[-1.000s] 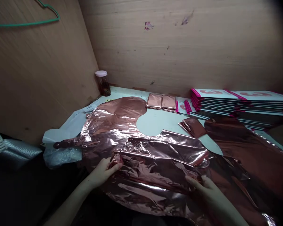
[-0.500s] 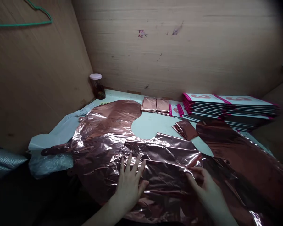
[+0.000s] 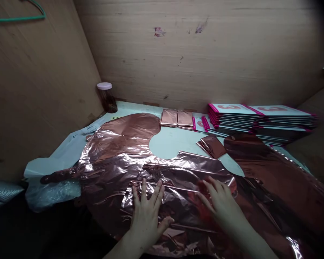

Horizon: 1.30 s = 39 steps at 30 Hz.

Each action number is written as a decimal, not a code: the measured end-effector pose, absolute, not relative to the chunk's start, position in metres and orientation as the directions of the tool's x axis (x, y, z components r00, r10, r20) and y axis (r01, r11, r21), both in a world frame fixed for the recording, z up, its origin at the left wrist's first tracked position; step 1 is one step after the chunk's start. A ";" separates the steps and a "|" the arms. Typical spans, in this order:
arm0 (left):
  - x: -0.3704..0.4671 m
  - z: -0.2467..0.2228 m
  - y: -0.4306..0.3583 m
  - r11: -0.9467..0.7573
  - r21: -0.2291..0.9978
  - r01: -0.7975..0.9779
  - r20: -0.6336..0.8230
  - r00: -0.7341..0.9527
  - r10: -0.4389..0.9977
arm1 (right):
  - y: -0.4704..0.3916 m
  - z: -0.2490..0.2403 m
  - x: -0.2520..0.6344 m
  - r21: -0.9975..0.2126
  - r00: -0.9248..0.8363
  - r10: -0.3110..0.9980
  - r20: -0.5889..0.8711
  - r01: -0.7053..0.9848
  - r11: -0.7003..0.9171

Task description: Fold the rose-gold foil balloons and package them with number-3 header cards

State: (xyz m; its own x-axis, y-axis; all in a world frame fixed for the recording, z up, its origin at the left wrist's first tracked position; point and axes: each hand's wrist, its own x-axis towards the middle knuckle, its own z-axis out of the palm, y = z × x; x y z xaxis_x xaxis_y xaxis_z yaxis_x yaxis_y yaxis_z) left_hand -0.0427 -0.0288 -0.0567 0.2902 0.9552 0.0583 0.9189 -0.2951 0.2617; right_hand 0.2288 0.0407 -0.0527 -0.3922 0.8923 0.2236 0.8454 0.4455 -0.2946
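Observation:
Large sheets of shiny rose-gold foil (image 3: 129, 131) cover much of the table, with a curved outline at the left. My left hand (image 3: 148, 208) lies flat with spread fingers on a folded strip of foil (image 3: 178, 201) near the front. To its right, my right hand (image 3: 223, 201) rests on the same strip, its fingers extended and apart, slightly blurred. Beyond the hands lies a small folded foil packet (image 3: 214, 146). A darker foil piece (image 3: 275, 172) spreads out at the right.
Stacked cards with pink edges (image 3: 232, 117) stand at the back right. Two flat foil packets (image 3: 169, 118) lie beside them. A lidded jar (image 3: 107, 98) is in the back left corner. Clear plastic (image 3: 54, 192) lies left; a green hanger (image 3: 18, 18) hangs above.
My right hand has moved left and slightly up over the foil, and its fingers have opened from a bent pose. My left hand stays spread on the foil. The view has shifted slightly.

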 end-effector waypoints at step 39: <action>-0.080 -0.045 0.068 -0.557 0.196 0.807 0.053 0.559 0.828 | 0.030 -0.027 0.204 -0.362 -0.857 0.508 0.081 0.450 0.816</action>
State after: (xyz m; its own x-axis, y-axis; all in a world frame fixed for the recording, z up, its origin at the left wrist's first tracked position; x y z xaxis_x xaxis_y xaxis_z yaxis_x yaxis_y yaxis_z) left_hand -0.0799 0.0682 -0.0450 0.5587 0.8277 0.0528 0.8070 -0.5572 0.1956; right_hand 0.2043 0.0295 -0.0270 -0.8574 0.5083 0.0814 0.4496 0.8164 -0.3623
